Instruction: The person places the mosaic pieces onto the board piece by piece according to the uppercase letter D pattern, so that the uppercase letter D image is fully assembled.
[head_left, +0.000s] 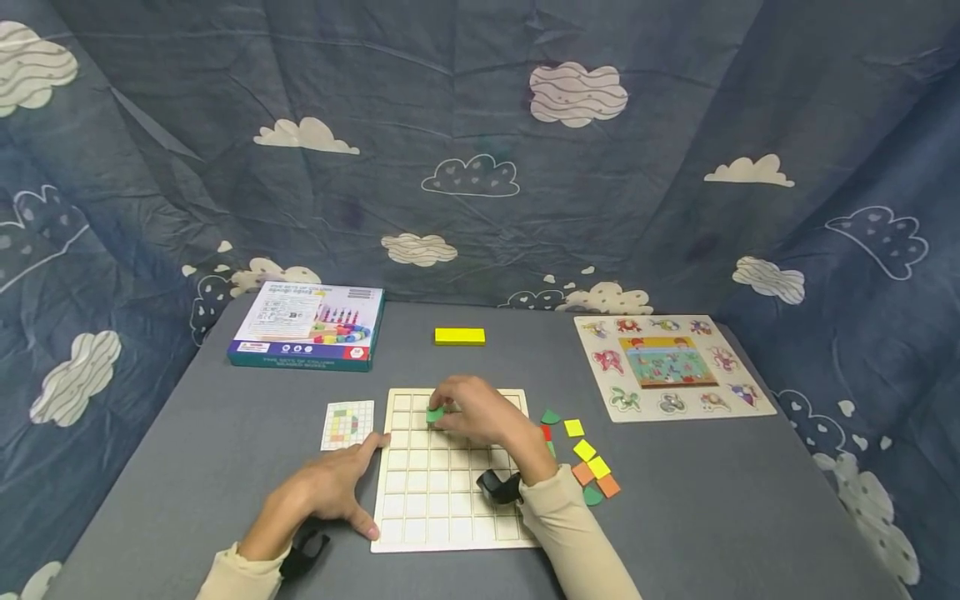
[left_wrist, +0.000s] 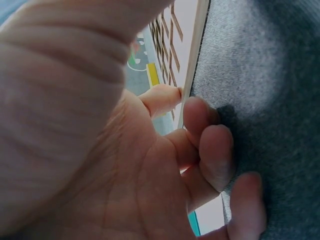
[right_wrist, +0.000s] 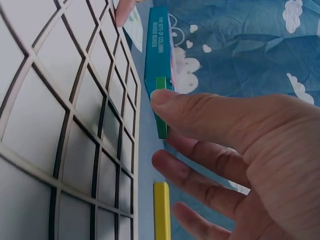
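A pale wooden grid board [head_left: 417,506] lies on the grey table, its squares framed by thin raised lines. My right hand [head_left: 480,412] is over the board's upper part and pinches a thin green tile [right_wrist: 161,120] between thumb and fingers. In the right wrist view the tile is edge-on, apart from the grid. My left hand [head_left: 330,486] is spread at the board's left side, thumb near the lower corner and index fingertip at the edge higher up. Beside it lies a small pattern card [head_left: 348,425] with coloured squares.
Right of the board are several loose tiles, among them a yellow tile [head_left: 573,428], an orange tile [head_left: 608,485] and a green one [head_left: 592,496]. Farther back are a boxed toy set [head_left: 300,360], a yellow block [head_left: 460,337] and a picture puzzle board [head_left: 645,405].
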